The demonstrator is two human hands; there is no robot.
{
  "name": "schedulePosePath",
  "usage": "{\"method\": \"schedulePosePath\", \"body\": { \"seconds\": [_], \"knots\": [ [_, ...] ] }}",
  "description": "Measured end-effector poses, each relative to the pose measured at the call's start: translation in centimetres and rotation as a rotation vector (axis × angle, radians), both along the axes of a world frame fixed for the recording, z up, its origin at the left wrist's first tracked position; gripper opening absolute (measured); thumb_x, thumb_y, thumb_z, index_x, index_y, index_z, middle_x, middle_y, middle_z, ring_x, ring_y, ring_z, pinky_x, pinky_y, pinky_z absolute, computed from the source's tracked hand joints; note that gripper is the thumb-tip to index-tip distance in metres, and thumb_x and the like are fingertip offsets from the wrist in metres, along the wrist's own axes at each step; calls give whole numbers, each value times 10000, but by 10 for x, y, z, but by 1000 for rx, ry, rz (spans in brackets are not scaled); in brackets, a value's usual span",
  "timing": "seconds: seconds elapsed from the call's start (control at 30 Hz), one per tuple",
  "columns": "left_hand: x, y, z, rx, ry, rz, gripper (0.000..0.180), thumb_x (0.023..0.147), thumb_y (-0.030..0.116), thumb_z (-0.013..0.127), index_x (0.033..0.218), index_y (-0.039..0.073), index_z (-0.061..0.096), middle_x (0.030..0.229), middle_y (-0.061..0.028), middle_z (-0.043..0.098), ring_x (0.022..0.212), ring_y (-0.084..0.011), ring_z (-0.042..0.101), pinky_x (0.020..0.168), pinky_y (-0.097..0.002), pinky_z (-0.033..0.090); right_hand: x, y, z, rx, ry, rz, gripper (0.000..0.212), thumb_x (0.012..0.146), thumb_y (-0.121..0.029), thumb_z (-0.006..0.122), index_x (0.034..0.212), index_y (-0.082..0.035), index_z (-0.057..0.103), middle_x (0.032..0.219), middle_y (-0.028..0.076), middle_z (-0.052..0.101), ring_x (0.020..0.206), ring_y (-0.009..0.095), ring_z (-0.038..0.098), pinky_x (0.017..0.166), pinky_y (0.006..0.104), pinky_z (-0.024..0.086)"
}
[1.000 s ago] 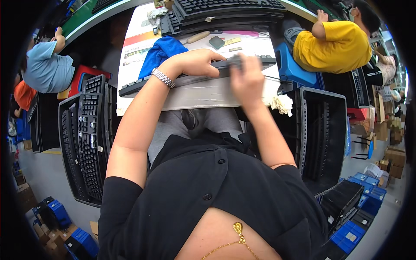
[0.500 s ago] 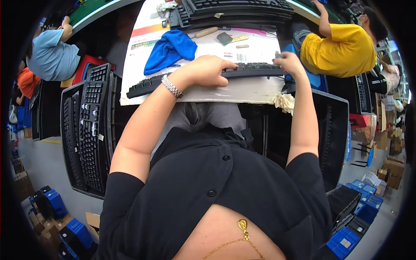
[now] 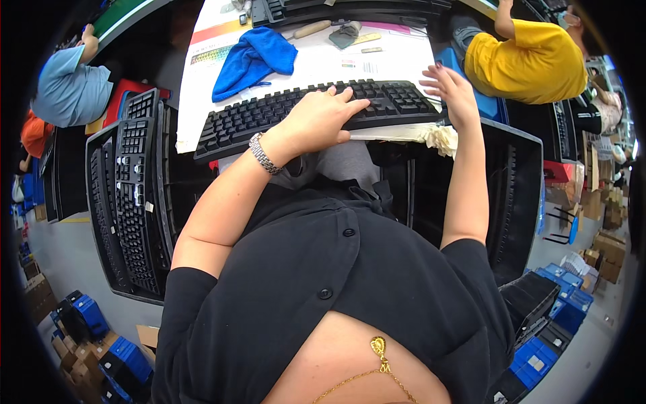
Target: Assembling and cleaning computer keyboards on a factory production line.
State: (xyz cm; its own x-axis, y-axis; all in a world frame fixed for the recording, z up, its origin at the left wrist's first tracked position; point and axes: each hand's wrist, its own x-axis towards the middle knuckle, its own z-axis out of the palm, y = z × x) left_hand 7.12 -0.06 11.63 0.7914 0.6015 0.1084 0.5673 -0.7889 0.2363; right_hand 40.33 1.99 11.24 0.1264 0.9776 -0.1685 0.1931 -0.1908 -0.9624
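A black keyboard (image 3: 259, 114) lies with its keys up along the near edge of the white-topped table (image 3: 313, 60), its left end reaching over that edge. My left hand (image 3: 323, 118) rests on the middle of the keyboard. Its fingers are stretched out and apart over the keys, and the thumb is at the near edge. Off the keyboard's right end, my right hand (image 3: 454, 94) hovers with fingers spread and nothing in them. Beyond the keyboard are a blue cloth (image 3: 256, 64) and a small dark grey-green pad (image 3: 342, 38) with a greyish piece on it.
More keyboards are stacked (image 3: 356, 12) at the table's far side. A black bin (image 3: 111, 283) to my left holds several keyboards; another bin (image 3: 518, 202) stands at my right. A tan rod (image 3: 312, 29) lies near the pad. People in blue (image 3: 70, 87) and yellow (image 3: 525, 64) sit nearby.
The keyboard has turned from nearly edge-on to keys up. My right hand has let go of a small grey piece and moved off the keyboard's end; a greyish piece now shows on the pad.
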Motion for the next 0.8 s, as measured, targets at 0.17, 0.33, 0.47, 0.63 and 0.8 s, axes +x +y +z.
{"method": "schedulePosePath", "body": {
  "seconds": [0.17,0.33,0.47,0.63,0.8],
  "knots": [
    [-3,-4,-4,19,-35,68,934,771,134,804,1599,59,378,1451,-188,620,1079,-424,708,968,-427,591,-23,-60,-17,306,245,-173,522,1136,-348,489,1372,102,610,1328,233,684,1283,322,634,1082,370,490],
    [-5,9,23,-198,-11,50,959,786,136,805,1610,17,329,1290,-227,713,1091,-386,730,909,-427,589,-58,-46,-41,466,254,-292,415,1136,-224,457,1296,91,675,1311,196,697,1296,276,620,1137,387,426],
    [-9,15,20,-103,-84,92,741,834,144,771,1495,14,464,1210,-202,746,1065,-341,734,946,-420,556,-72,-16,-45,535,-30,-376,433,1110,-191,464,991,63,794,1217,161,723,1280,255,615,1148,380,397],
    [-35,-28,25,288,-407,68,333,882,175,781,1163,45,657,1116,-88,757,1160,-277,714,1103,-437,503,-69,9,-30,465,-113,-394,471,1076,-181,493,799,26,812,1148,142,737,1247,234,620,1122,351,400],
    [-112,-74,15,318,-856,120,189,928,133,777,844,93,613,1112,-34,764,1188,-273,717,1066,-425,556,-80,13,-14,374,-128,-428,464,1074,-192,497,818,34,811,1160,143,737,1233,227,625,1104,348,412]
  ]
}}
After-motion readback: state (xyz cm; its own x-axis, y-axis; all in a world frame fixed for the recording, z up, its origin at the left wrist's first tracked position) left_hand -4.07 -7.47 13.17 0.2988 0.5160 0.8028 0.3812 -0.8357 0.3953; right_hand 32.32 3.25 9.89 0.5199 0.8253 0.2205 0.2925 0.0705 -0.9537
